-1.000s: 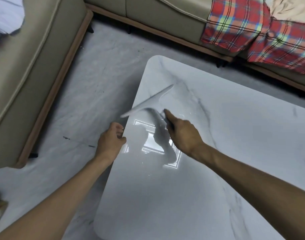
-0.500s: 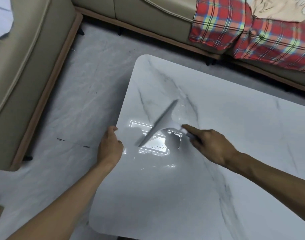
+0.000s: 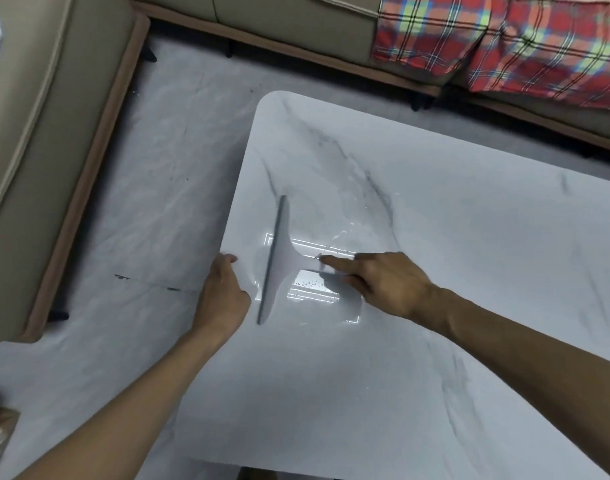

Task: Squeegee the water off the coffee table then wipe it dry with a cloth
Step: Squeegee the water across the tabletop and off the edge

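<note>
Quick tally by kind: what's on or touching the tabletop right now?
Grey T-shaped squeegee: 1
Bare hands, left hand at the edge of the white marble coffee table, right hand on the squeegee handle: 2
Cloths: 0
Total: 3

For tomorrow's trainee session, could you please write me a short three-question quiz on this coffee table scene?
1. True or false: the right hand holds the squeegee.
2. Where is the left hand? A) on the sofa B) at the coffee table edge C) in the air
3. What covers the sofa's right part?

Key: 1 true; 2 B; 3 a plaid blanket.
</note>
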